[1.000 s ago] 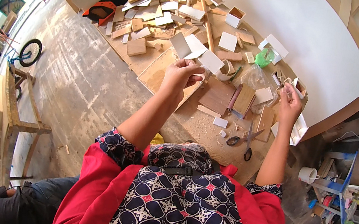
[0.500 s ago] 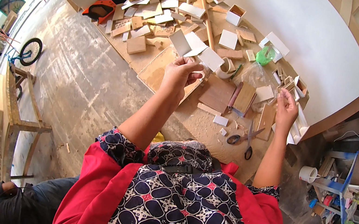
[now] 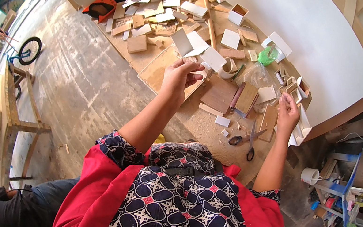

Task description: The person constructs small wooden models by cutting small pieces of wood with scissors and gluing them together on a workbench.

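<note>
My left hand (image 3: 178,80) is raised over the work surface with fingertips pinched, just in front of several white-faced board pieces (image 3: 213,59). Off to the right, my right hand (image 3: 289,112) is also pinched, beside small wooden and white box-like pieces (image 3: 303,128). Whatever is between the fingertips of either hand is too thin or hidden to make out. Between the hands lie a dark brown board (image 3: 218,93) and a lighter wooden block (image 3: 246,97). Open scissors (image 3: 252,137) with dark handles rest nearer to me. A clear plastic bag (image 3: 257,75) has a green top.
Wood offcuts (image 3: 138,44) are heaped at the far left, by a saw with an orange handle (image 3: 100,9). A large white panel (image 3: 316,44) stands behind. A wooden bench (image 3: 22,126) and a person's dark-clothed leg (image 3: 52,195) are at left; a cluttered shelf (image 3: 345,191) is at right.
Both hands stay nearly where they were, still pinched. The right hand has shifted very slightly; the view itself has moved a little.
</note>
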Available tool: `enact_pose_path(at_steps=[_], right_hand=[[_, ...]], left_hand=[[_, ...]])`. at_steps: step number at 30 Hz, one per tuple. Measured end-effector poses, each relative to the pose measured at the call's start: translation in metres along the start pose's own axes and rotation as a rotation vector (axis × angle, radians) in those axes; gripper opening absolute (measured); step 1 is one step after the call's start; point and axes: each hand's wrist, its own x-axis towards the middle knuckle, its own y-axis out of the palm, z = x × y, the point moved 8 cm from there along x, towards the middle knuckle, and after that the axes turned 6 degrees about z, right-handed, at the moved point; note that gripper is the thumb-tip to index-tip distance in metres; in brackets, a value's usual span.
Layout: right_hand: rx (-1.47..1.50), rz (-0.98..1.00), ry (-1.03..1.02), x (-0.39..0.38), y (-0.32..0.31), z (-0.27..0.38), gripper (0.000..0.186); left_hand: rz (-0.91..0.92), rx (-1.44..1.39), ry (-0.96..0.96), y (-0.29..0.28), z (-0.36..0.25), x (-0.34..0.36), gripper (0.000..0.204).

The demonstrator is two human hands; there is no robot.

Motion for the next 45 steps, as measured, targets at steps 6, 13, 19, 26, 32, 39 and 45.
enact_pose_path(at_steps=[6,13,19,26,32,39,45], right_hand=[[-0.010,0.007,0.023,-0.003,0.000,0.000,0.018],[0.009,0.016,0.038,-0.005,0.002,-0.002,0.019],[0.013,0.018,0.052,-0.006,0.003,-0.001,0.020],[0.057,0.024,0.046,-0.009,0.008,0.003,0.019],[0.133,0.194,-0.031,-0.030,0.059,0.040,0.018],[0.276,0.368,-0.039,-0.041,0.131,0.086,0.013],[0.367,0.458,0.093,-0.038,0.166,0.104,0.019]], left_hand=[[-0.014,0.035,0.040,-0.003,0.000,0.004,0.014],[-0.007,0.039,0.050,-0.003,0.003,0.007,0.019],[0.000,0.053,0.045,-0.001,0.003,0.006,0.017],[0.014,0.031,0.020,0.003,0.002,0.003,0.017],[0.001,0.003,0.017,0.001,0.005,0.004,0.016],[0.005,-0.027,0.003,0.004,0.005,0.003,0.015],[0.016,-0.031,0.016,0.001,0.007,0.004,0.014]])
